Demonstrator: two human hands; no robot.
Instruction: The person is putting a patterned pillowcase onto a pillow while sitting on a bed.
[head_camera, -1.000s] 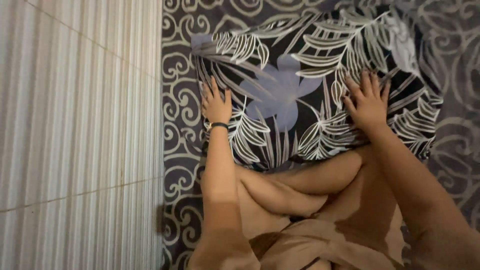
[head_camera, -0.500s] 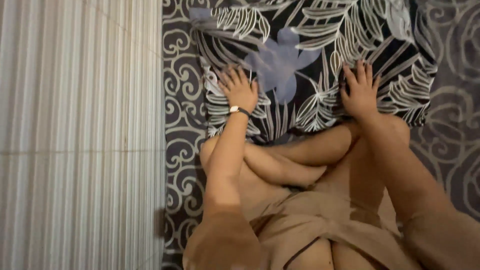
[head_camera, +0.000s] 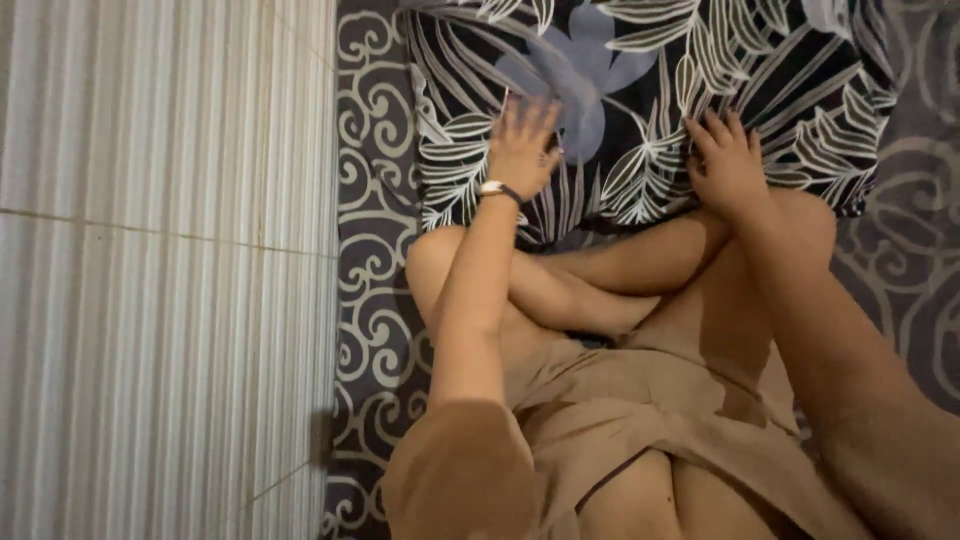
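Note:
A folded dark cloth printed with white leaves and a pale purple flower lies on the patterned mat in front of my crossed legs. My left hand, with a thin band at the wrist, rests flat on the cloth near its left-middle, fingers spread. Flat on the cloth's lower right part lies my right hand, fingers apart. Neither hand grips anything.
A grey mat with pale swirl patterns lies under the cloth and my legs. To the left runs a ribbed white tiled floor. My crossed legs and tan garment fill the lower middle.
My left hand has slid rightward across the cloth toward the purple flower. The right hand has stayed on the cloth. The view has tilted down, so the cloth sits higher in the frame.

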